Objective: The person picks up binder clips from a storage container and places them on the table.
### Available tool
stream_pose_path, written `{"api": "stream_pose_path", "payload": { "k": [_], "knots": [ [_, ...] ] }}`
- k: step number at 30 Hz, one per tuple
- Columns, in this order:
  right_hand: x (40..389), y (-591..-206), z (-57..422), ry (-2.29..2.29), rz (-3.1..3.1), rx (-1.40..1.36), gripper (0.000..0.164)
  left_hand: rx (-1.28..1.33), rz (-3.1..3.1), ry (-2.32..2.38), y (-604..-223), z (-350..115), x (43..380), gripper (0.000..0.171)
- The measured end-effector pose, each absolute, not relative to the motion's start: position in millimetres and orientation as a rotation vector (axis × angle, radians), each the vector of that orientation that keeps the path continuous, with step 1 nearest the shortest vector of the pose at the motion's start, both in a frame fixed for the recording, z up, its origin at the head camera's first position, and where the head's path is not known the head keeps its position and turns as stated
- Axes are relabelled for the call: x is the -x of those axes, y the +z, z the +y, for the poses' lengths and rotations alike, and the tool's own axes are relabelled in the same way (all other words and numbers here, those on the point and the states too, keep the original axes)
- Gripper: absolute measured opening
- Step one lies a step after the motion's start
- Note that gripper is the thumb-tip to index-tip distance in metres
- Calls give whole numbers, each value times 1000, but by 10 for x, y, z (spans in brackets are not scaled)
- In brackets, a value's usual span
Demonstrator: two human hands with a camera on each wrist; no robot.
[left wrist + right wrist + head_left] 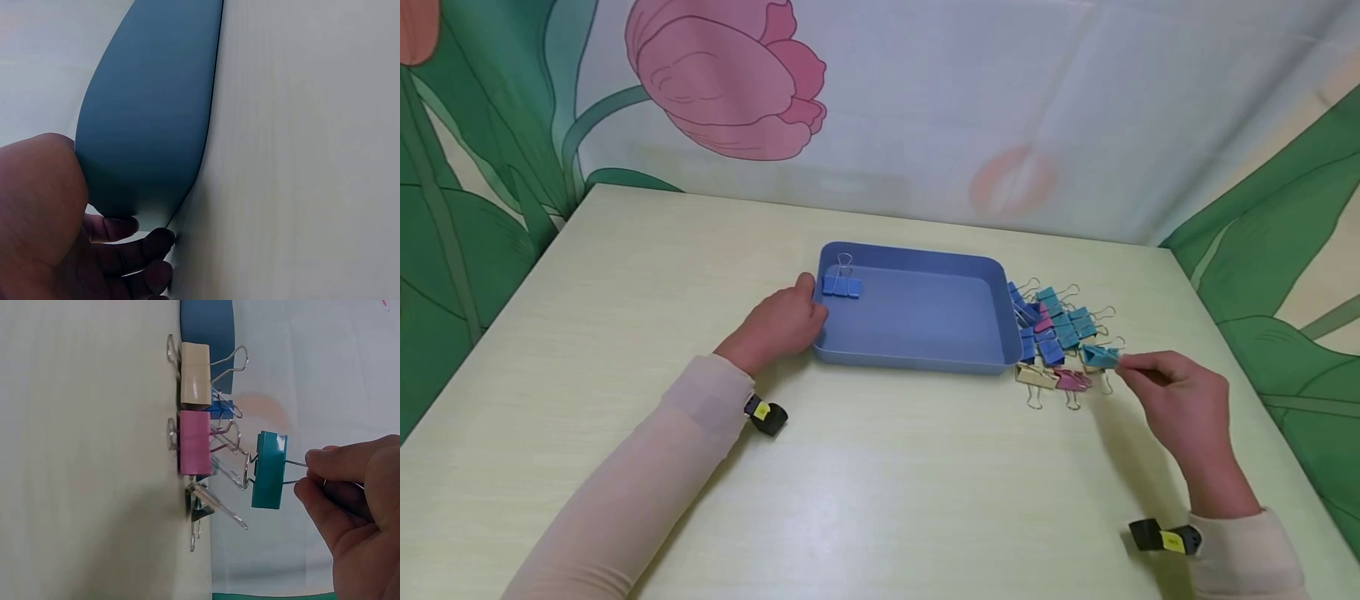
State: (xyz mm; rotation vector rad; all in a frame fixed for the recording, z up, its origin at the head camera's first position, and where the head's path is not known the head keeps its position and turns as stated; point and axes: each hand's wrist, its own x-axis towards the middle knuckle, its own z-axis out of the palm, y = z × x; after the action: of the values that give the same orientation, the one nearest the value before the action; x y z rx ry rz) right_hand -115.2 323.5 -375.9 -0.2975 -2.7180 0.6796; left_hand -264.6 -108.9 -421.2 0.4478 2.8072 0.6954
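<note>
My right hand [1187, 408] pinches a teal binder clip [270, 470] by one wire handle, between thumb and index finger. The clip is raised off the table beside a cluster of binder clips in blue, teal, pink and cream, among them a cream clip [196, 375] and a pink clip [195, 442]. My left hand [782, 323] grips the left end of a shallow blue tray [917, 364], and in the left wrist view its fingers [147, 250] curl at the tray's outer wall. One blue binder clip [842, 287] stands in the tray's upper left corner.
The clip cluster lies on the pale table [880, 475] against the tray's right side. Behind the table's far edge hangs a flower-print cloth [910, 108]. Green leaf-patterned cloth [1315, 333] borders the right edge.
</note>
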Motion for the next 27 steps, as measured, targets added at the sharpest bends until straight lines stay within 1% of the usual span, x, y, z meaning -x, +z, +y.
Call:
{"api": "stream_pose_path", "payload": {
  "k": [14, 27],
  "knots": [
    [1087, -3886, 3316, 629, -2758, 343, 17, -438, 2794, 688, -4192, -1094, 2647, 34],
    [1116, -3955, 3370, 581, -2844, 350, 14, -424, 2791, 679, -4197, -1085, 2654, 34]
  ]
}}
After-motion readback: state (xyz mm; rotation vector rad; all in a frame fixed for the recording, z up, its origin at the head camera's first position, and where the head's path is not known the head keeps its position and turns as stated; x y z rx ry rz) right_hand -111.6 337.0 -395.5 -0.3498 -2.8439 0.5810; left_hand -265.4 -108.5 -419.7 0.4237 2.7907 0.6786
